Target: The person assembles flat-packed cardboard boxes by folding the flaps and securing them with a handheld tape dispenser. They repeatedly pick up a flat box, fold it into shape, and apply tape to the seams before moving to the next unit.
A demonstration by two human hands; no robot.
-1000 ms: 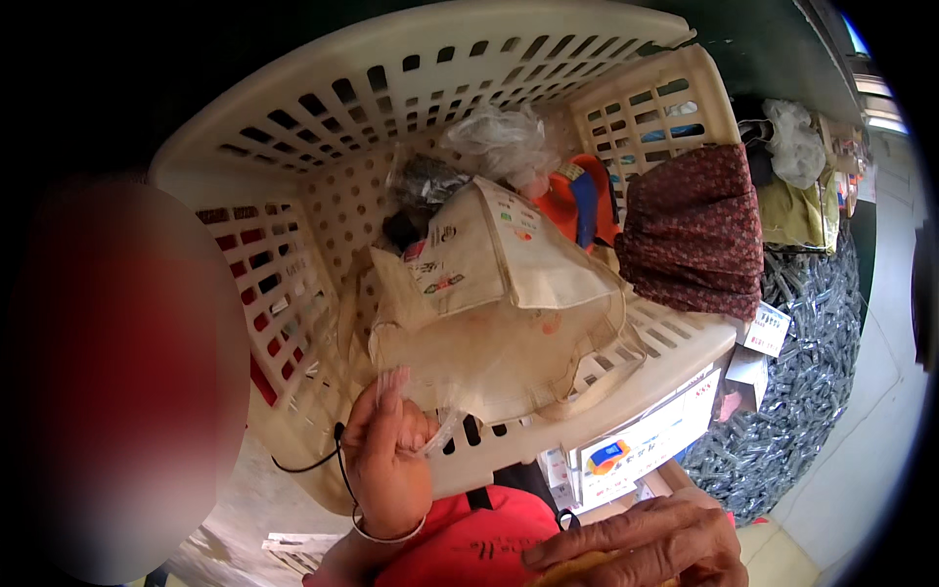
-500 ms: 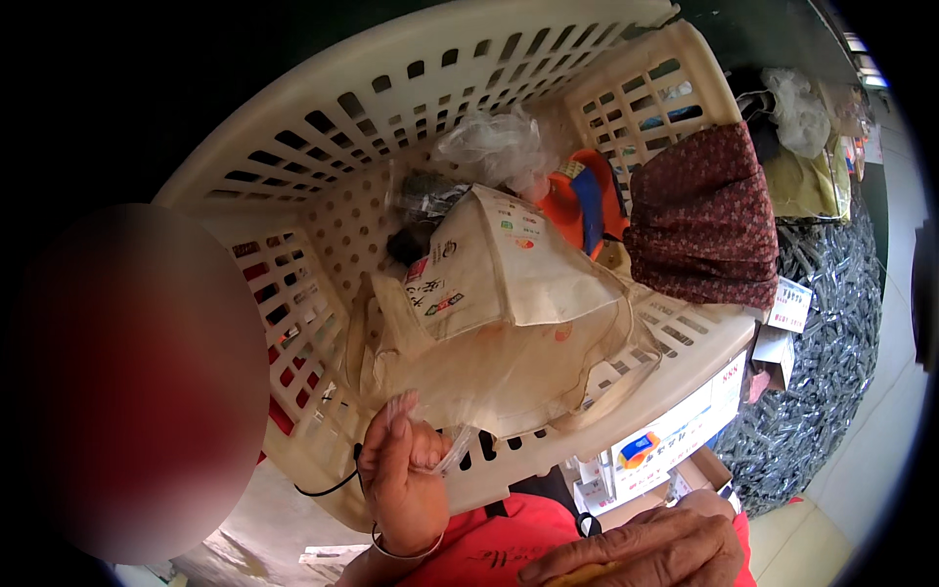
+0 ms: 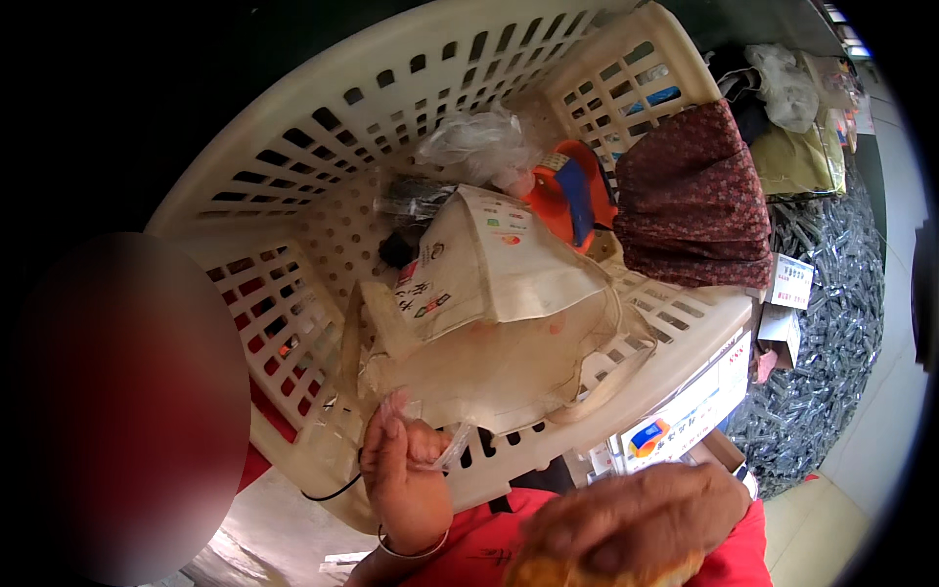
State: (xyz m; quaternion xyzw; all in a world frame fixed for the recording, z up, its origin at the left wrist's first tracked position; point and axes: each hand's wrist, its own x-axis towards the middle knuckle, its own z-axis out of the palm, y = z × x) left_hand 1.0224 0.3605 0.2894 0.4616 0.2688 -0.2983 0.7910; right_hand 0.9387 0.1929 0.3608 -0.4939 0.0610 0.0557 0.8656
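My left hand, a bangle at its wrist, is at the basket's near rim with its fingers closed on a crumpled clear plastic bag. Right beside it, a beige cloth bag with printed marks lies with its mouth toward me in the large cream plastic basket. At the lower edge my right hand, blurred by motion, curls over a golden-brown bread-like piece. The hand covers most of that piece.
Orange-and-blue objects, clear plastic and a dark packet lie in the basket. Dark red patterned cloth hangs over its right rim. White boxes and a mass of shiny grey pieces are at right.
My right hand has tilted up, and more of the golden-brown piece shows under it. The left hand keeps its hold on the plastic. The whole view has shifted slightly.
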